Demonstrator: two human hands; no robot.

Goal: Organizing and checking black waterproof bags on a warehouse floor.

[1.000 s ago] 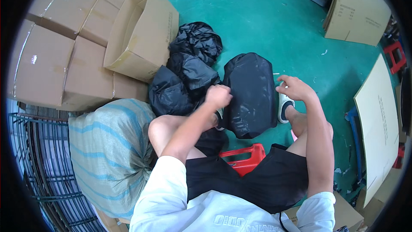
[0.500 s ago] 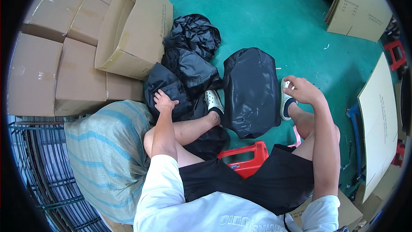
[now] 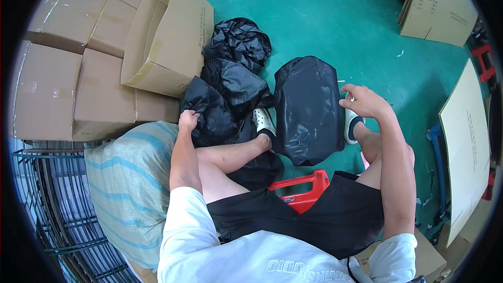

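My left hand point(image 3: 189, 119) is closed at the left edge of a loose black plastic-like bag point(image 3: 210, 112), its fingers seeming to pinch the material. More crumpled black bags point(image 3: 238, 42) lie just beyond, heaped against the cartons. Between my feet a filled, smooth black bundle point(image 3: 308, 110) lies lengthwise on the floor. Over my right shoe hovers my right hand point(image 3: 365, 102), empty, with a ring on one finger. Its fingers are bent but apart, close to the bundle's right side.
Stacked brown cartons point(image 3: 46, 89) and an open carton point(image 3: 181, 36) stand at the left. Below them are a striped woven sack point(image 3: 131, 178) and a wire rack point(image 3: 57, 199). A red stool point(image 3: 309, 191) shows between my legs. Flat cardboard point(image 3: 466, 147) leans at the right.
My left hand has shifted left and closed on the bag's edge, from lying spread on it. My right hand has moved slightly left, toward the black bundle.
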